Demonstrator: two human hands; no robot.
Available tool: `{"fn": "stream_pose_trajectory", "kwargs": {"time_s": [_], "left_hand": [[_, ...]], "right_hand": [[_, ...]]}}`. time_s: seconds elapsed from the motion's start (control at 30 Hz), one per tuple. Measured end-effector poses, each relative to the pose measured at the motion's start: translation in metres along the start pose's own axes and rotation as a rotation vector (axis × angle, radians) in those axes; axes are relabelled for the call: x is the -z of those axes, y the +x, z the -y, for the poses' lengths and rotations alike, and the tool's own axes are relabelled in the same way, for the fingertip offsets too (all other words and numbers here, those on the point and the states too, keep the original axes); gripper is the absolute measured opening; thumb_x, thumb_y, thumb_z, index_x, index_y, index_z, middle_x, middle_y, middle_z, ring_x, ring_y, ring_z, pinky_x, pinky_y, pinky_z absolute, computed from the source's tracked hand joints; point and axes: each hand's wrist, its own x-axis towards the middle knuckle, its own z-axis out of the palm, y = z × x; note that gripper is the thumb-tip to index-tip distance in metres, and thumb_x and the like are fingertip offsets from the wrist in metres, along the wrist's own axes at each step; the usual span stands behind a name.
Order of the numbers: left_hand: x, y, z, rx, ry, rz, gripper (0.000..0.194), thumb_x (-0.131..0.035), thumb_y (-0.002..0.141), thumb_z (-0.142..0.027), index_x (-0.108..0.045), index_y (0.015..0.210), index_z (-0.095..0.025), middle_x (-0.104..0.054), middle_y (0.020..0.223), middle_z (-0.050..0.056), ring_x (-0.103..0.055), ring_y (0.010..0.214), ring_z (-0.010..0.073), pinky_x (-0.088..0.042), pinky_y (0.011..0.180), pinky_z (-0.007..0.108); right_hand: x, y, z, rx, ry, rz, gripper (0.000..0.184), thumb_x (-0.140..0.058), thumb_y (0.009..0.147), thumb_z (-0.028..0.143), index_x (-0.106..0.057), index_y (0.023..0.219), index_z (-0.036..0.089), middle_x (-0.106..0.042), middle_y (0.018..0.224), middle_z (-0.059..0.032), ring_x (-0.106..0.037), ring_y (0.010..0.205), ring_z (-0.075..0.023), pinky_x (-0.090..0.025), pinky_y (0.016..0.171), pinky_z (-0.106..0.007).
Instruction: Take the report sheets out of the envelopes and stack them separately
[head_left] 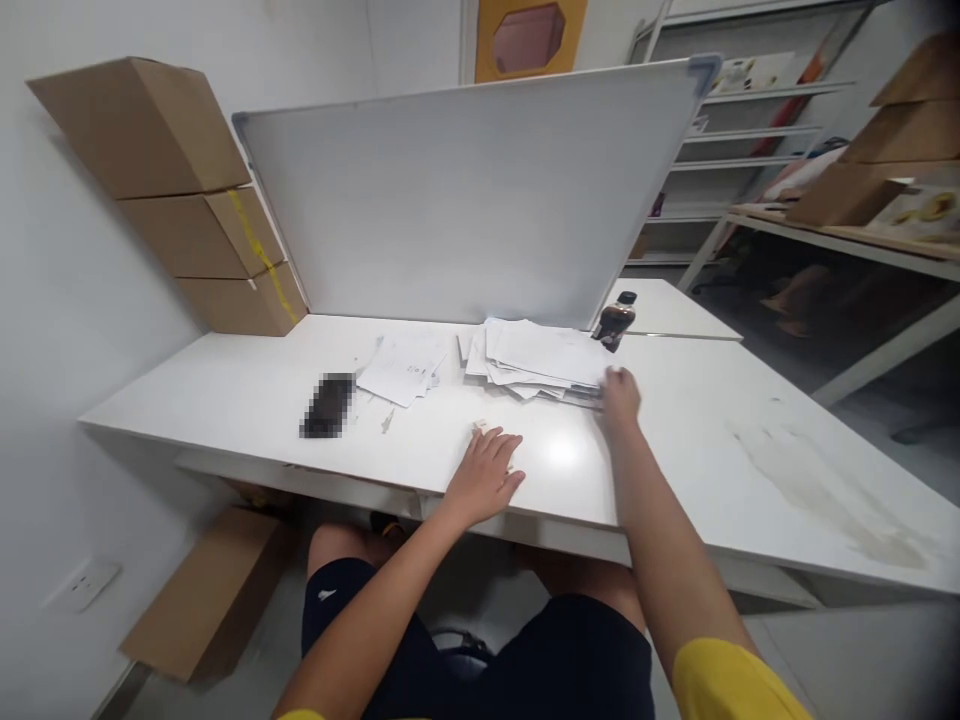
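My left hand (486, 476) lies palm down near the front edge of the white table, fingers spread. A small pale item (480, 427) peeks out just beyond its fingertips; most of it is hidden, and I cannot tell what it is. At the right corner of an untidy stack of papers (546, 352), my right hand (621, 398) has its fingers curled closed on the edge of the sheets. Its fingertips are partly hidden and slightly blurred. To the left of the stack lies a smaller, loose pile of papers (406, 367), some sheets fanned out.
A pixelated dark object (328, 406) lies on the left of the white table (697, 430). Behind the stack stands a dark drink bottle (616, 322). A whiteboard (465, 200) rises along the back. Cardboard boxes (180, 130) are piled at left. Smears mark the right side.
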Motion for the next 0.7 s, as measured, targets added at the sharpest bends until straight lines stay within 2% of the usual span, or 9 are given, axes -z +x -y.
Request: {"fn": "stream_pose_trajectory", "kwargs": {"time_s": [0.07,0.13,0.2,0.3,0.37,0.43,0.57,0.63,0.7], "left_hand": [[0.010,0.000,0.017,0.081,-0.075,-0.069,0.049,-0.039,0.099,-0.036,-0.036,0.146,-0.021,-0.044,0.151,0.011,-0.032,0.146,0.0224,-0.026,0.121,0.044],[0.032,0.005,0.047,0.215,-0.052,-0.175,0.050,-0.035,0.100,-0.034,-0.033,0.148,-0.021,-0.036,0.157,0.012,-0.028,0.148,0.0219,-0.029,0.120,0.044],[0.059,0.014,0.083,0.343,0.125,-0.263,0.061,-0.047,0.095,-0.033,-0.028,0.151,-0.018,-0.028,0.161,0.014,-0.016,0.152,0.0262,-0.019,0.122,0.047],[0.091,0.030,0.134,0.576,0.368,-0.211,0.087,-0.062,0.085,-0.041,-0.020,0.154,-0.009,-0.017,0.163,0.019,-0.007,0.152,0.0343,-0.011,0.123,0.051],[0.097,0.036,0.153,0.677,0.431,-0.108,0.086,-0.059,0.086,-0.051,-0.027,0.152,-0.007,-0.022,0.160,0.022,-0.014,0.150,0.0375,-0.016,0.121,0.052],[0.095,0.037,0.159,0.664,0.482,-0.064,0.072,-0.050,0.091,-0.051,-0.038,0.147,-0.007,-0.034,0.156,0.022,-0.026,0.147,0.0372,-0.022,0.119,0.050],[0.089,0.029,0.150,0.556,0.585,-0.117,0.041,-0.046,0.094,-0.030,-0.057,0.130,-0.012,-0.066,0.126,0.019,-0.059,0.122,0.0319,-0.043,0.103,0.042],[0.090,0.024,0.144,0.550,0.613,-0.132,0.035,-0.046,0.092,-0.021,-0.061,0.123,-0.014,-0.072,0.106,0.015,-0.067,0.103,0.0297,-0.049,0.090,0.039],[0.091,0.022,0.140,0.541,0.621,-0.172,0.034,-0.045,0.091,-0.018,-0.063,0.120,-0.015,-0.073,0.102,0.013,-0.068,0.097,0.0286,-0.050,0.084,0.038]], "right_hand": [[0.003,-0.002,-0.005,-0.061,0.065,-0.085,0.053,-0.036,0.089,0.039,-0.055,0.128,0.009,-0.059,0.128,-0.0163,-0.052,0.118,-0.0250,-0.038,0.104,-0.041],[0.006,-0.006,-0.010,-0.055,0.115,-0.092,0.048,-0.038,0.087,0.037,-0.059,0.122,0.011,-0.061,0.122,-0.0140,-0.054,0.113,-0.0233,-0.040,0.102,-0.040],[0.009,-0.011,-0.013,-0.030,0.170,-0.053,0.036,-0.048,0.082,0.036,-0.066,0.104,0.014,-0.067,0.106,-0.0088,-0.058,0.102,-0.0220,-0.044,0.097,-0.039],[0.009,-0.014,-0.012,-0.023,0.205,-0.065,0.022,-0.052,0.077,0.033,-0.066,0.085,0.018,-0.066,0.086,-0.0034,-0.059,0.090,-0.0206,-0.046,0.090,-0.038],[0.007,-0.013,-0.011,-0.027,0.212,-0.103,0.019,-0.051,0.076,0.031,-0.065,0.081,0.018,-0.065,0.083,-0.0020,-0.059,0.087,-0.0197,-0.046,0.088,-0.038],[0.006,-0.010,-0.010,-0.021,0.229,-0.113,0.017,-0.051,0.075,0.029,-0.064,0.080,0.019,-0.064,0.082,-0.0009,-0.059,0.085,-0.0188,-0.046,0.087,-0.036],[0.006,-0.009,-0.011,-0.035,0.261,-0.106,0.016,-0.052,0.072,0.026,-0.064,0.079,0.019,-0.063,0.078,0.0004,-0.059,0.081,-0.0173,-0.047,0.082,-0.034],[0.007,-0.010,-0.011,-0.035,0.256,-0.089,0.017,-0.053,0.070,0.025,-0.065,0.080,0.018,-0.063,0.078,0.0003,-0.059,0.080,-0.0173,-0.047,0.080,-0.033],[0.008,-0.012,-0.010,-0.033,0.247,-0.075,0.019,-0.053,0.069,0.024,-0.065,0.081,0.018,-0.063,0.078,0.0000,-0.059,0.081,-0.0176,-0.047,0.080,-0.033]]}}
